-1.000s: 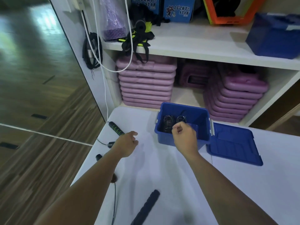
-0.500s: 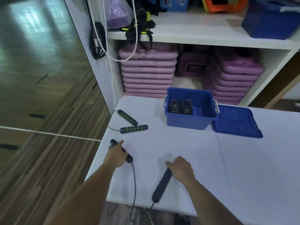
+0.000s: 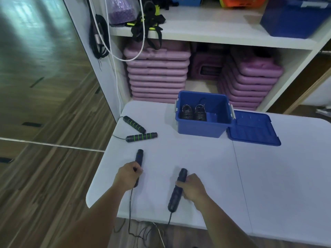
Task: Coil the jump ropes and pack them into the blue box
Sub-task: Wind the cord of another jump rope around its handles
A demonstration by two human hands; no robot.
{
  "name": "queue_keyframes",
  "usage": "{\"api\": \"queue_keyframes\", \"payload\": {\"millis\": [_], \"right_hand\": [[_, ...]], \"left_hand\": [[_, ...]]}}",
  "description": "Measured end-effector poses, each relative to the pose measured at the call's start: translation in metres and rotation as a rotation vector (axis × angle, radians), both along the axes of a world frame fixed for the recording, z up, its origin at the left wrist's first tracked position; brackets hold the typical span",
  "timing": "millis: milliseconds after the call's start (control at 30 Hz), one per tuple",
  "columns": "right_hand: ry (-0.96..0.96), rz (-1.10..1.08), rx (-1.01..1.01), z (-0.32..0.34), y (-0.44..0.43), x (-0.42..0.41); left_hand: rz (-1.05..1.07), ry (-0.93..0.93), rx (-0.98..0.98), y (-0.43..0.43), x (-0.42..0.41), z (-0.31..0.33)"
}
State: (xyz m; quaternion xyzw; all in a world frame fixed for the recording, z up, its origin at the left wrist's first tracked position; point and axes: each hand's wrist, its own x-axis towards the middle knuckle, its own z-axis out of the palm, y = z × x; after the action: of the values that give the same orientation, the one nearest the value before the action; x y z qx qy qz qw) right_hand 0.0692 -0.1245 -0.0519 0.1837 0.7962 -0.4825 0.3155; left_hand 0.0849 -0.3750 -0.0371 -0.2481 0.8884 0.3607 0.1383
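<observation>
Spotter: Hands have shifted. A second ago the right hand [image 3: 192, 187] was at the blue box [image 3: 200, 130] and the left hand [image 3: 128, 176] was by the green-striped handles [image 3: 141, 137]. Both have dropped to the near edge of the table [image 3: 197, 158].

Logger: Grip?

Spotter: Left fingers curled round the near-left handle [image 3: 139, 156], right fingers wrapped round the near-right handle [image 3: 174, 197]. Both holds look firm. Handles touching the tabletop or lifted off it: cannot tell.

Logger: Meaning for the task?

Spotter: My read is that the next rope has just been taken up and coiling has not begun. Black cord [image 3: 130, 212] runs off the near edge, loose below. Box sits far centre, open, with its lid [image 3: 252, 127] flat on its right.

Logger: Unclear?

Spotter: Cord's tangle is cut off by the frame bottom. Green-striped rope's cord vanishes over the left edge. Two coiled items [image 3: 186, 111] lie in the box; cannot tell what they are.
</observation>
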Motion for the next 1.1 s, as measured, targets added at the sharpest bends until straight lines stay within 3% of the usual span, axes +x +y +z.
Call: {"api": "queue_keyframes", "payload": {"millis": [100,267,367,600,800,967,1100], "right_hand": [[0.051,-0.111,-0.217,0.021,0.0,-0.004],[0.152,-0.264,-0.44,0.077,-0.006,-0.017],[0.239,-0.343,-0.564,0.11,-0.01,-0.026],[0.458,-0.434,-0.727,0.183,-0.014,-0.048],[0.582,-0.452,-0.778,0.232,-0.007,-0.064],[0.644,-0.148,-0.829,0.265,0.012,-0.068],[0.585,0.016,-0.865,0.288,0.024,-0.065]], "left_hand": [[0.021,0.104,0.159,0.015,0.005,0.015],[0.068,0.231,0.594,0.045,0.004,0.068],[0.03,0.314,0.681,0.06,-0.004,0.103],[-0.103,0.53,0.644,0.085,-0.028,0.183],[-0.068,0.637,0.582,0.1,-0.041,0.24],[-0.113,0.718,0.601,0.106,-0.046,0.269],[-0.114,0.758,0.586,0.109,-0.047,0.287]]}}
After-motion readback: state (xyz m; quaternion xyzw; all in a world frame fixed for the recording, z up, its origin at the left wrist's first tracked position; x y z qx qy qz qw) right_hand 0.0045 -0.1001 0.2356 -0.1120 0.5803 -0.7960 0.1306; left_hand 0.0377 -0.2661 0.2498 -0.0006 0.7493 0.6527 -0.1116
